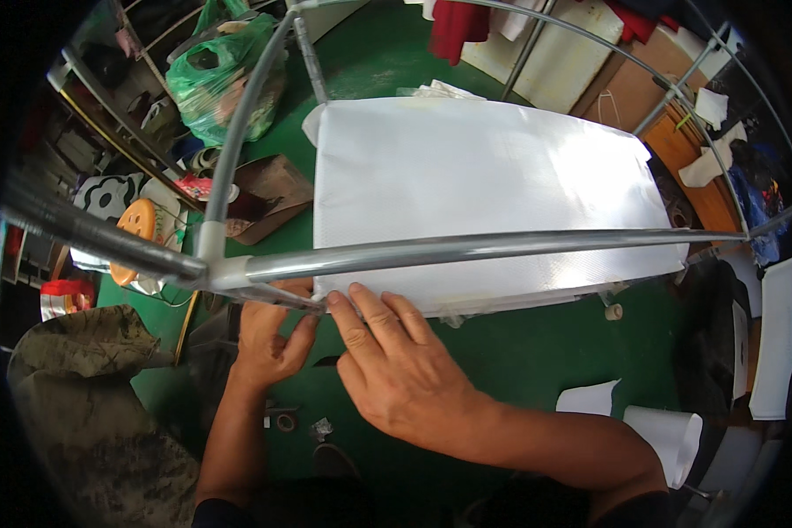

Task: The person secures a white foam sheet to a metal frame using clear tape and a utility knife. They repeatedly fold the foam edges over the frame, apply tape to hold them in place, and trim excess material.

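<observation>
White sheet [466,176] meets the right hand [392,365], fingers outstretched, at its near-left corner; left hand [266,341] curls alongside, grip unclear

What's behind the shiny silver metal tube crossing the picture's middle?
Above and below the tube, a white rectangular textured panel shows. The strip directly behind the tube is covered, so whatever is there can't be seen.

A glossy white textured sheet [475,176] lies spread out mid-frame, its near-left corner just below left of centre. A grey tubular metal rack [466,253] stands around it, one rail crossing the sheet's lower part.
</observation>
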Demonstrator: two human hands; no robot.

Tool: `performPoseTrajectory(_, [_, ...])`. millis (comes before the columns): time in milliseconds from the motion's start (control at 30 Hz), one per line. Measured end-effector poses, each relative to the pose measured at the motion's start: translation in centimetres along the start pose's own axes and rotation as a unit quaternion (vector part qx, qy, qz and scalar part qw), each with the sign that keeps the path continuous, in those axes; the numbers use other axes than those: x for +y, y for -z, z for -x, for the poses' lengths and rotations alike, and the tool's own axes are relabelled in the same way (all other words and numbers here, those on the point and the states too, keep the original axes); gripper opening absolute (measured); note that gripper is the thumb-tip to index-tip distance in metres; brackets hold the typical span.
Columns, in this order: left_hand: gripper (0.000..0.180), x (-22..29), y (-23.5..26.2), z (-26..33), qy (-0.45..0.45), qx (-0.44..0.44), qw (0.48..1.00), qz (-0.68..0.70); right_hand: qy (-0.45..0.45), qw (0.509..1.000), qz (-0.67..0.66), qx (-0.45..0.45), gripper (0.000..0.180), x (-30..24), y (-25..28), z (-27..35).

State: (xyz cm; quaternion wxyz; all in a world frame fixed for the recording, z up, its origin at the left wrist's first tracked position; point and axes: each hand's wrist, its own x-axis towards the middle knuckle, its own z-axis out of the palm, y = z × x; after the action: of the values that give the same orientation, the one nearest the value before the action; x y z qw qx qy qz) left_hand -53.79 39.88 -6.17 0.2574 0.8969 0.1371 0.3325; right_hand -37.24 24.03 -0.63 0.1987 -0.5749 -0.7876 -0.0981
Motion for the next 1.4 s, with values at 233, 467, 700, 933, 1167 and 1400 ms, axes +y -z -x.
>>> performPoseTrajectory(233, [0.031,0.2,0.0,-0.4,0.000,0.015,0.999,0.035,-0.010,1.000,0.014,-0.003,0.026,-0.7,-0.5,1.0])
performPoseTrajectory(467, [0.025,1.6,-0.5,-1.2,0.052,0.049,0.996,0.050,-0.016,0.999,-0.023,0.015,0.024,-0.8,-0.2,1.3])
performPoseTrajectory(700, [0.019,1.6,-0.4,-1.5,0.024,0.058,0.996,0.057,0.012,0.995,-0.090,0.038,0.013,-0.6,-1.9,3.4])
performPoseTrajectory(933, [0.018,1.3,-0.8,-0.9,0.091,0.069,0.985,0.129,-0.125,0.929,-0.189,-0.293,0.011,-1.2,-10.5,11.3])
performPoseTrajectory(1167, [0.018,-0.2,-0.2,-0.3,0.105,0.028,0.955,0.275,-0.139,0.828,-0.221,-0.497,0.012,0.0,-14.9,16.7])
performPoseTrajectory(1400, [0.012,-1.0,-0.3,-0.1,0.109,0.031,0.970,0.215,-0.112,0.844,-0.188,-0.489,0.013,0.5,-17.6,19.2])
